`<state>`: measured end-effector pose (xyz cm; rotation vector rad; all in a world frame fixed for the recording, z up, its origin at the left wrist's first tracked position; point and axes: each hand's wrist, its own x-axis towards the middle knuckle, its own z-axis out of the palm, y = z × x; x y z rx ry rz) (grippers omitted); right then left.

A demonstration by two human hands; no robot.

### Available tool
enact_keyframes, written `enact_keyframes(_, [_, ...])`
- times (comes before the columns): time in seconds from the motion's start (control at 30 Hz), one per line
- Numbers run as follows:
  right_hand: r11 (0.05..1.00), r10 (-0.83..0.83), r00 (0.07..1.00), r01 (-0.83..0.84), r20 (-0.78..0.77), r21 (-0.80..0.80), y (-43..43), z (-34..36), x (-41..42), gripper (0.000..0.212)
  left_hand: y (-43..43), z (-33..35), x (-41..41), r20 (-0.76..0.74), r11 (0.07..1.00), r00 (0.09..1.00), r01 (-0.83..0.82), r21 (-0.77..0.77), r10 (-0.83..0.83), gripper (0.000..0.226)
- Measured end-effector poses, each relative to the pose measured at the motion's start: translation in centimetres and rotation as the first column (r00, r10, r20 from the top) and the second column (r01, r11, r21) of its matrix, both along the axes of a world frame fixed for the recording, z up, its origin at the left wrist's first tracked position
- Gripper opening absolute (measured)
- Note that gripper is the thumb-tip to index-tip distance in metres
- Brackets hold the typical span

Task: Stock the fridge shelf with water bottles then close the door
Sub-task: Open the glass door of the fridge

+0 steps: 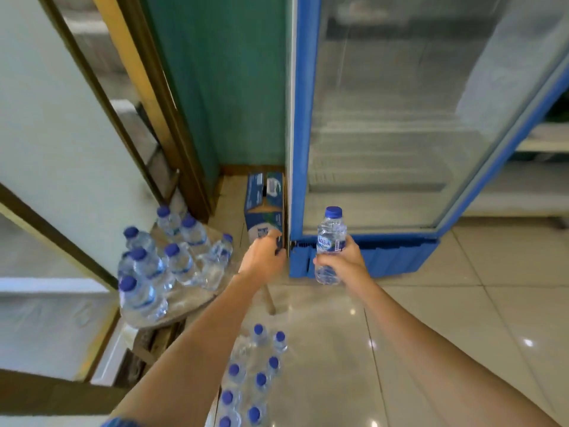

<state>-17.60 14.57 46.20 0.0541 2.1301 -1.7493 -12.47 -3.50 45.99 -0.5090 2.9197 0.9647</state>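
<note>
Nearest, on the tiled floor (462, 318), stands a cluster of blue-capped water bottles (246, 383), partly hidden under the person's left forearm. Both bare arms reach forward over them.

To the left, a low counter (184, 306) carries a second group of bottles (160, 263), upright and crowded together on crumpled clear wrap.

The right hand (338, 263) holds one water bottle (331, 238) upright, fingers wrapped round its lower half, with the cap and label showing above the hand. It is held in the air just in front of the fridge's blue bottom grille (394, 254).

The left hand (261, 257) is at the lower left corner of the fridge (300, 134), fingers curled against something dark blue; I cannot tell what they grip, if anything.

Just behind that hand, a blue printed cardboard box (264, 208) stands on the floor, tight against the fridge's side and near the green wall.

Beyond, the blue-framed glass door (385, 118) is misty, and only faint shelf lines show through it. I cannot tell whether it is fully closed.
</note>
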Motion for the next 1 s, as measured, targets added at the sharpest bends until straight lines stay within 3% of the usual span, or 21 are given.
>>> enact_keyframes(0.27, [0.993, 0.016, 0.973, -0.043, -0.228, -0.113, -3.8, 26.7, -5.5, 0.05, -3.3, 24.0, -8.4, -0.257, 0.998, 0.965, 0.037, -0.044, -0.048, 0.04])
enact_keyframes(0.47, [0.983, -0.031, 0.926, -0.041, -0.375, -0.181, -5.0, 39.3, -8.6, 0.054, -4.0, 36.3, -13.3, -0.407, 0.999, 0.912, 0.041, -0.021, -0.046, 0.047])
enact_keyframes(0.73, [0.981, -0.055, 0.892, -0.034, -0.448, -0.189, -6.5, 46.0, -13.5, 0.056, -4.3, 41.5, -18.9, -0.507, 0.988, 0.857, -0.016, 0.151, 0.092, 0.048])
enact_keyframes(1.0, [0.982, -0.003, 0.885, -0.086, -0.465, -0.17, -7.8, 45.5, -17.9, 0.051, -3.7, 39.3, -25.5, -0.548, 0.892, 0.793, 0.014, 0.451, 0.265, 0.049])
